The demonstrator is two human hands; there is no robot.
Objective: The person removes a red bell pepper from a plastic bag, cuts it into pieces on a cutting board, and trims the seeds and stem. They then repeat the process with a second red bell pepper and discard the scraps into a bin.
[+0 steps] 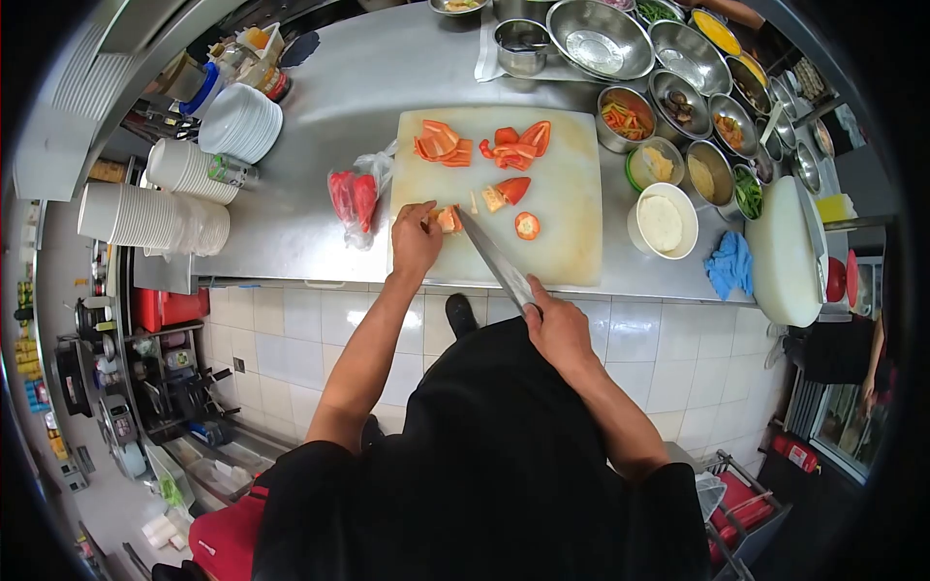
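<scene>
My right hand (559,329) is wrapped round the handle of a kitchen knife (496,259). The blade slants up and left over the cutting board (562,203), its tip beside a piece of red bell pepper (449,219). With curled fingers, my left hand (417,235) holds that piece down at the board's left side. Right of the blade lie a pepper end slice (527,226) and a pepper chunk with pale inner flesh (509,192). Cut pepper pieces rest farther back in two groups, one at left (443,143) and one at right (518,145).
A plastic bag of red peppers (355,201) lies left of the board. Stacked white bowls (155,215) and plates (242,124) stand farther left. Metal bowls (601,39) and containers of cut food crowd the right, near a white tub (663,221) and blue cloth (728,264).
</scene>
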